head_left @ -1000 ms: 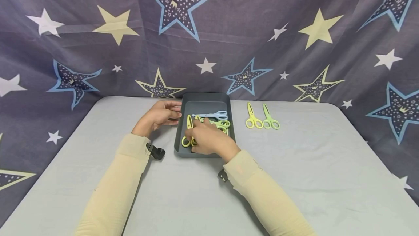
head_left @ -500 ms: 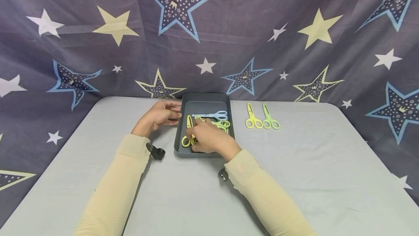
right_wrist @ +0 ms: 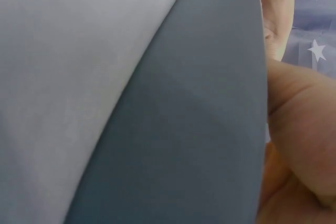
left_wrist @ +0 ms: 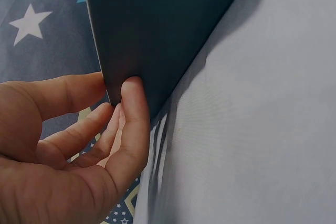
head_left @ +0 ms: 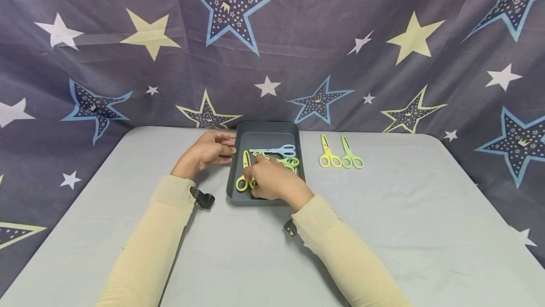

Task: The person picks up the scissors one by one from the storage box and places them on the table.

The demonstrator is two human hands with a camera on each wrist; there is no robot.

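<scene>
The right hand (head_left: 274, 179) dips into the grey tray (head_left: 267, 138), covering part of the yellow scissors (head_left: 246, 159) and a tangle of green scissors (head_left: 291, 161) — how many is unclear. Its fingertips are hidden, and the tray wall fills the right wrist view, so whether it pinches anything I cannot tell. Blue scissors (head_left: 281, 150) lie farther back in the tray. The left hand (head_left: 207, 150) touches the tray's outer wall, fingers apart. Compared with a second ago, the right hand has edged slightly rightward — little else differs.
</scene>
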